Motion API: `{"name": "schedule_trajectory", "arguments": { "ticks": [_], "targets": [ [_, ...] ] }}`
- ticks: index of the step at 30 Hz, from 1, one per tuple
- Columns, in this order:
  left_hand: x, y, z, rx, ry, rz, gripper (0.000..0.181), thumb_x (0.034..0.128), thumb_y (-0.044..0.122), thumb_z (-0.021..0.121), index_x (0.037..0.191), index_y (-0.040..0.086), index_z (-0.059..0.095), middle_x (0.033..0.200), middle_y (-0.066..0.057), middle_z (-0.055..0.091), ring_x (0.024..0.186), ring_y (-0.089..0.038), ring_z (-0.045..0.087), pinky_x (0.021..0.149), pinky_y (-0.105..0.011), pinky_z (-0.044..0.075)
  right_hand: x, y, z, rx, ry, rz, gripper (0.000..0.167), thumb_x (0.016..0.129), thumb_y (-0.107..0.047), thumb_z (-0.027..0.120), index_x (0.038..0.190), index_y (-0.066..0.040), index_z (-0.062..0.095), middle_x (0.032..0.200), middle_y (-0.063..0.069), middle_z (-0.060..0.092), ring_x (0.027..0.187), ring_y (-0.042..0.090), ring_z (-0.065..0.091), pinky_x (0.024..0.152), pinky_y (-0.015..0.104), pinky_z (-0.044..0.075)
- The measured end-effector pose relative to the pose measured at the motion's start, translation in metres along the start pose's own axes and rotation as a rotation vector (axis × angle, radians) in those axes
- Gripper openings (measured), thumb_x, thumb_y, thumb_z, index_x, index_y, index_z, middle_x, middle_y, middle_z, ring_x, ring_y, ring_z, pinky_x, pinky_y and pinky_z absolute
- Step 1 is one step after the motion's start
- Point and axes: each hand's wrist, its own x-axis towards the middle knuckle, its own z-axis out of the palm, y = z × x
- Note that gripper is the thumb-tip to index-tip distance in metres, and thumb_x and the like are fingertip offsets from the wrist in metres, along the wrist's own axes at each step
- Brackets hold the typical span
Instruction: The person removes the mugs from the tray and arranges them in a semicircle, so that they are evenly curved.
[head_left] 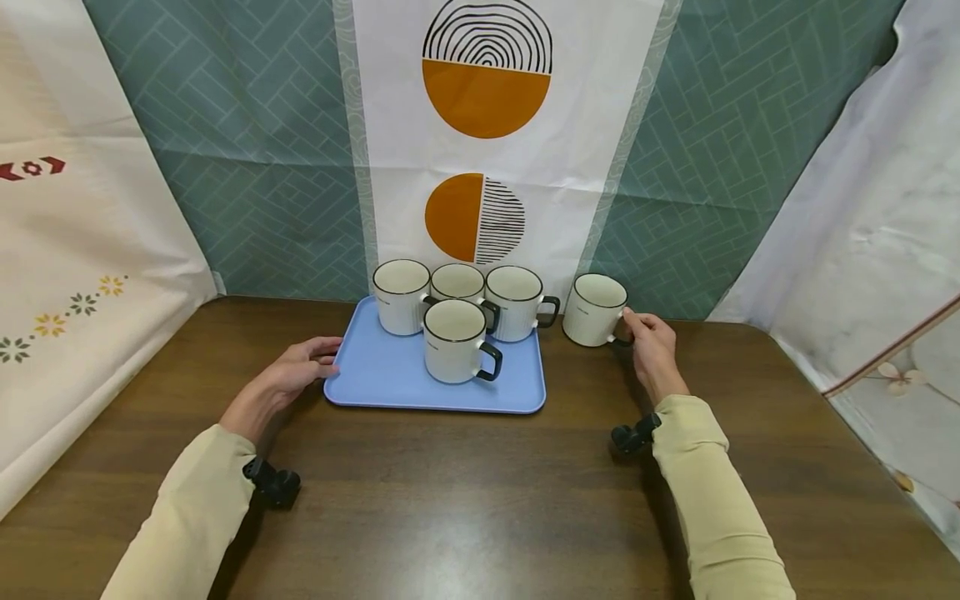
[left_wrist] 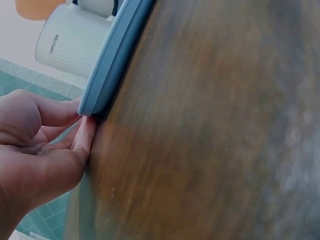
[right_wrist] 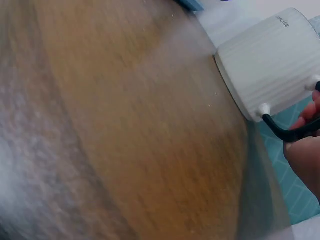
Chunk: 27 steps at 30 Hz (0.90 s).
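A light blue tray (head_left: pixel 382 377) lies on the table, carrying several white enamel-style mugs with black rims and black handles. My left hand (head_left: pixel 296 368) is at the tray's left edge; in the left wrist view its thumb and fingers pinch the rim (left_wrist: pixel 95 95). To the right of the tray, another white mug (head_left: pixel 588 318) stands upright near the table's back edge. The right hand (head_left: pixel 654 346) holds this mug by its black handle (right_wrist: pixel 295 134), which the right wrist view shows between thumb and fingers. Part of that hand lies outside the right wrist view.
Three mugs stand in a row along the tray's back, one (head_left: pixel 402 304) at the left end. A fourth-position mug (head_left: pixel 452 350) sits in front of them. Behind the brown wooden table (head_left: pixel 465 500) hangs a green and white patterned cloth (head_left: pixel 262 167). Pale cloths flank both sides.
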Motion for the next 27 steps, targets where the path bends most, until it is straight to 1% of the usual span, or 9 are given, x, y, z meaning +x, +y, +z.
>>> {"name": "schedule_trajectory", "arguments": {
  "ticks": [5,9,11,13,17,20,23,25,27],
  "targets": [
    [0.000,0.000,0.000,-0.003,0.003,0.003,0.064,0.0944,-0.006,0.049,0.149,-0.009,0.016,0.151,-0.032,0.017,0.135,-0.047,0.022,0.111,-0.056,0.021,0.004,-0.004,-0.003,-0.084,-0.033,0.017,0.017,0.094,-0.013,0.064,0.077,-0.015,0.060,0.070,-0.004,0.053,0.076,0.015,0.048,0.071,0.025,0.040],
    [0.000,0.000,0.000,-0.005,0.004,0.005,0.064,0.0943,-0.006,0.048,0.149,-0.009,0.015,0.151,-0.032,0.016,0.136,-0.047,0.022,0.110,-0.056,0.021,0.004,-0.012,-0.007,-0.153,-0.059,0.078,0.012,0.095,-0.021,0.063,0.087,-0.014,0.059,0.077,-0.005,0.056,0.078,0.012,0.051,0.063,0.021,0.038],
    [0.001,-0.001,0.000,-0.007,0.000,0.007,0.064,0.0944,-0.006,0.048,0.149,-0.009,0.015,0.151,-0.033,0.016,0.136,-0.047,0.022,0.110,-0.056,0.022,0.003,-0.018,-0.009,-0.157,-0.070,0.104,0.013,0.096,-0.024,0.061,0.093,-0.012,0.059,0.082,-0.006,0.057,0.079,0.010,0.050,0.065,0.021,0.038],
    [0.001,-0.001,0.001,-0.007,0.001,0.004,0.064,0.0942,-0.006,0.048,0.149,-0.009,0.015,0.151,-0.032,0.016,0.136,-0.047,0.022,0.110,-0.056,0.022,0.002,-0.024,-0.010,-0.159,-0.069,0.106,0.016,0.098,-0.027,0.058,0.098,-0.010,0.058,0.086,-0.007,0.057,0.081,0.009,0.048,0.073,0.025,0.039],
    [0.001,-0.001,0.001,-0.006,0.009,-0.004,0.064,0.0938,-0.006,0.049,0.149,-0.009,0.016,0.151,-0.032,0.017,0.136,-0.047,0.023,0.111,-0.055,0.021,0.000,-0.035,-0.010,-0.221,-0.058,0.012,0.015,0.098,-0.026,0.056,0.096,-0.011,0.058,0.087,-0.011,0.057,0.084,0.008,0.047,0.084,0.030,0.038],
    [0.001,-0.001,0.001,-0.007,0.011,-0.005,0.065,0.0936,-0.006,0.049,0.149,-0.009,0.016,0.151,-0.032,0.017,0.136,-0.047,0.022,0.111,-0.055,0.021,-0.002,-0.041,-0.009,-0.334,-0.054,-0.105,0.014,0.097,-0.023,0.056,0.095,-0.010,0.059,0.085,-0.011,0.055,0.086,0.007,0.049,0.082,0.028,0.038],
    [0.002,-0.001,0.001,-0.009,0.011,-0.004,0.064,0.0936,-0.006,0.049,0.149,-0.009,0.016,0.151,-0.032,0.017,0.136,-0.046,0.022,0.111,-0.055,0.021,-0.006,-0.048,-0.007,-0.445,-0.066,-0.196,0.024,0.097,-0.023,0.056,0.104,-0.001,0.059,0.091,-0.007,0.053,0.088,0.007,0.048,0.081,0.026,0.038],
    [0.002,-0.001,0.001,-0.014,0.012,-0.010,0.064,0.0938,-0.006,0.049,0.149,-0.008,0.017,0.151,-0.031,0.018,0.136,-0.046,0.023,0.111,-0.055,0.021,-0.010,-0.052,-0.005,-0.505,-0.084,-0.234,0.032,0.097,-0.024,0.055,0.112,0.004,0.057,0.098,-0.002,0.054,0.091,0.008,0.047,0.080,0.025,0.037],
    [0.002,-0.001,0.001,-0.015,0.007,-0.010,0.064,0.0941,-0.005,0.049,0.149,-0.008,0.016,0.151,-0.032,0.017,0.136,-0.046,0.023,0.111,-0.055,0.021,-0.015,-0.055,-0.002,-0.540,-0.108,-0.253,0.037,0.098,-0.025,0.054,0.118,0.006,0.054,0.107,0.004,0.054,0.096,0.010,0.046,0.082,0.026,0.037]
  ]
}}
